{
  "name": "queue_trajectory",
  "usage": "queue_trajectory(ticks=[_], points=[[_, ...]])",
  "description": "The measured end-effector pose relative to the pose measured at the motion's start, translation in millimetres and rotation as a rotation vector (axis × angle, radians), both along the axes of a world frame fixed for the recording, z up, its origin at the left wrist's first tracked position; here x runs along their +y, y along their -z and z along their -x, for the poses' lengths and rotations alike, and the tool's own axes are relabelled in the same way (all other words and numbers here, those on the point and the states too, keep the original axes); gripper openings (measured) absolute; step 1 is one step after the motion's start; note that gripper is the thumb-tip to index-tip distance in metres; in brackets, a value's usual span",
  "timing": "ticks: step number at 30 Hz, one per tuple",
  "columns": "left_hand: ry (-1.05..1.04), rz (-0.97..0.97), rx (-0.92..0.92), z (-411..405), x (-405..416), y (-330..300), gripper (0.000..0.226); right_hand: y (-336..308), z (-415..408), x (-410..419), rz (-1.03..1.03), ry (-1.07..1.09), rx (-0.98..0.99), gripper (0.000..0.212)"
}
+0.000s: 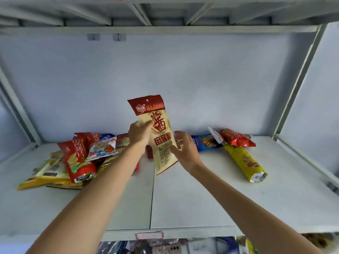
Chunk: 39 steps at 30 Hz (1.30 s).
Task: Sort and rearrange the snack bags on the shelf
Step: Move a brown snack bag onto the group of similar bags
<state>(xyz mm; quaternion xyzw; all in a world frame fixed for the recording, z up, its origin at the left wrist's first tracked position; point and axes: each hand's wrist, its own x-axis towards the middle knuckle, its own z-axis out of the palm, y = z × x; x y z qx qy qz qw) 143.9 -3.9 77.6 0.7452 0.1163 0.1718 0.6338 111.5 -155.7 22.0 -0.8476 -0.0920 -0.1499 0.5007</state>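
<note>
A tall beige snack bag with a red top is lifted above the white shelf, near its middle. My left hand grips the bag's left edge about halfway up. Just right of the bag's lower half is my right hand, fingers spread and relaxed, touching or nearly touching the bag's right edge. A heap of bags lies at the left: a red chip bag, a small white pack and yellow bags. At the right lie a blue bag, a red bag and a long yellow bag.
The grey back wall and slanted side posts enclose the shelf. The underside of another shelf runs overhead. A price tag holder sits on the front edge, with more goods on a lower level.
</note>
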Motion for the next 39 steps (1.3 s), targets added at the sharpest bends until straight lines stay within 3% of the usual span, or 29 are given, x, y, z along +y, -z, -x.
queue_trajectory(ticks=[3,5,8,12,16,19,21,24,29,33,39], points=[[-0.045,-0.058,-0.011,18.4,3.5,-2.8,0.034,4.6,34.9,33.3,0.377,0.007,0.071,0.083],[-0.046,-0.011,0.007,31.9,1.2,-6.4,0.026,6.7,52.0,50.6,0.563,0.114,0.087,0.101],[-0.037,0.136,0.045,47.3,1.6,-10.3,0.024,9.4,65.7,63.3,0.620,0.261,0.042,0.102],[0.073,0.244,0.065,64.2,10.9,-20.5,0.023,3.8,63.9,59.5,0.413,0.278,-0.059,0.064],[0.183,0.202,-0.060,78.6,27.3,-22.8,0.034,-5.8,63.3,52.9,0.073,0.118,-0.033,0.050],[0.127,0.075,-0.083,87.4,44.0,-14.9,0.052,-14.1,64.8,54.0,-0.337,-0.001,0.174,0.048],[0.033,-0.003,-0.095,91.1,55.6,-8.0,0.049,-16.5,64.7,55.9,-0.495,-0.094,0.320,0.055],[-0.081,0.002,-0.040,96.7,76.2,-0.6,0.047,-18.0,64.8,62.4,-0.604,-0.231,0.452,0.052],[0.048,0.334,0.208,111.8,127.2,18.8,0.043,1.3,72.6,93.0,-0.636,-0.421,0.625,0.041],[-0.054,0.271,0.211,110.3,171.0,31.5,0.020,15.1,70.7,137.1,-0.612,-0.430,0.666,0.032],[-0.112,0.244,0.263,75.7,237.4,45.1,0.028,30.9,43.0,202.6,-0.592,-0.332,0.695,0.014]])
